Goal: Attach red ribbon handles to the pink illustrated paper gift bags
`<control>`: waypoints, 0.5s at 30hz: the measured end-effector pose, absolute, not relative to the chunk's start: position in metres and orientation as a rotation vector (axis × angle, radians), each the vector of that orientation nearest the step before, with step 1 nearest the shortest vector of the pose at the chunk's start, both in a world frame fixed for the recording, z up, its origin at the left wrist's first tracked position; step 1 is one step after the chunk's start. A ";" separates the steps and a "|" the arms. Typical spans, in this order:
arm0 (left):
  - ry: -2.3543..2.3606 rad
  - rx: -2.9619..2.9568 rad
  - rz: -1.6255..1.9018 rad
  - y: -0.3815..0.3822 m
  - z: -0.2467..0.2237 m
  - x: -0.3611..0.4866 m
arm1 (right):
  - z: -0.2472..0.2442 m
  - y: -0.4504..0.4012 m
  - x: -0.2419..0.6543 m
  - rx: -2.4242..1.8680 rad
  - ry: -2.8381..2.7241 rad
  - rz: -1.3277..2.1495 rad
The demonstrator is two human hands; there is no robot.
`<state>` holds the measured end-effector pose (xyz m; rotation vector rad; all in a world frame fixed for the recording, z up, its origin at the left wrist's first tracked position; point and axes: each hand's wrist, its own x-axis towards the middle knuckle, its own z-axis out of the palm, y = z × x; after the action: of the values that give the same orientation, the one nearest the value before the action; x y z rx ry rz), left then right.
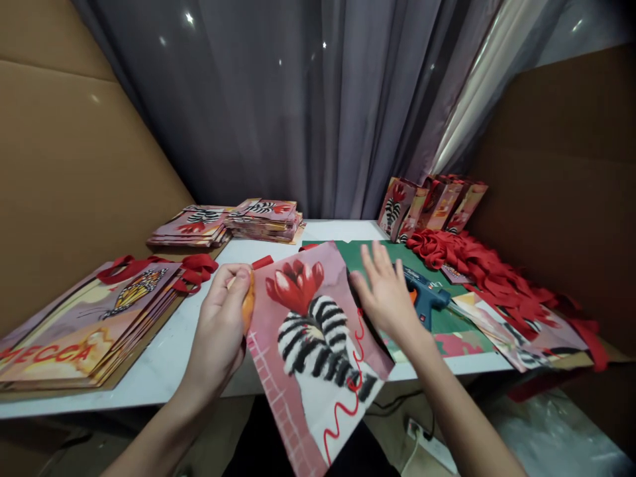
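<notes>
Gripping the left edge of a pink paper bag (308, 351), the left hand (226, 311) is closed, its thumb near the upper side and its fingers curled around behind. The bag is tilted in front of the person, its top over the white table (189, 344) and its lower part hanging past the front edge; a red flower, a black-and-white striped figure and red looping letters show on its face. Beside the bag's right edge, the right hand (385, 291) is opened out, fingers raised and apart, with nothing visible in its grasp; whether it touches the bag cannot be told. Just right of that hand, a blue glue gun (424, 301) lies on a green mat (457, 324). Farther right is a tangled heap of red ribbons (477, 265), partly spread over some printed sheets (489, 324). Behind the heap, several bags (397, 209) stand upright. At the left front lies a pile of butterfly bags (114, 324) with red ribbon handles, and behind it are two flat stacks (265, 222) of printed bags. A grey curtain (268, 119) hangs at the back, between cardboard walls (64, 146) on both sides.
</notes>
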<state>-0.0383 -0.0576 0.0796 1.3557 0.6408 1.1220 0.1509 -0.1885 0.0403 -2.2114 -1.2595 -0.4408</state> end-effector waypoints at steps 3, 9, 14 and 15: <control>0.694 1.353 1.102 -0.047 0.079 -0.036 | 0.039 -0.196 0.187 -2.235 -0.944 -0.446; 0.712 1.246 1.003 -0.025 0.073 -0.020 | 0.052 -0.214 0.135 -1.915 -1.172 -0.412; 0.650 1.229 0.972 -0.017 0.061 -0.014 | 0.041 -0.220 0.054 -1.809 -1.980 -0.362; 0.645 1.219 0.965 -0.016 0.060 -0.015 | 0.037 -0.221 0.049 -1.810 -2.074 -0.289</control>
<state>-0.0146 -0.0161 0.0604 1.2194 0.6448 0.9655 0.0491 -0.2212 0.0372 -1.8096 -2.0736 -0.2888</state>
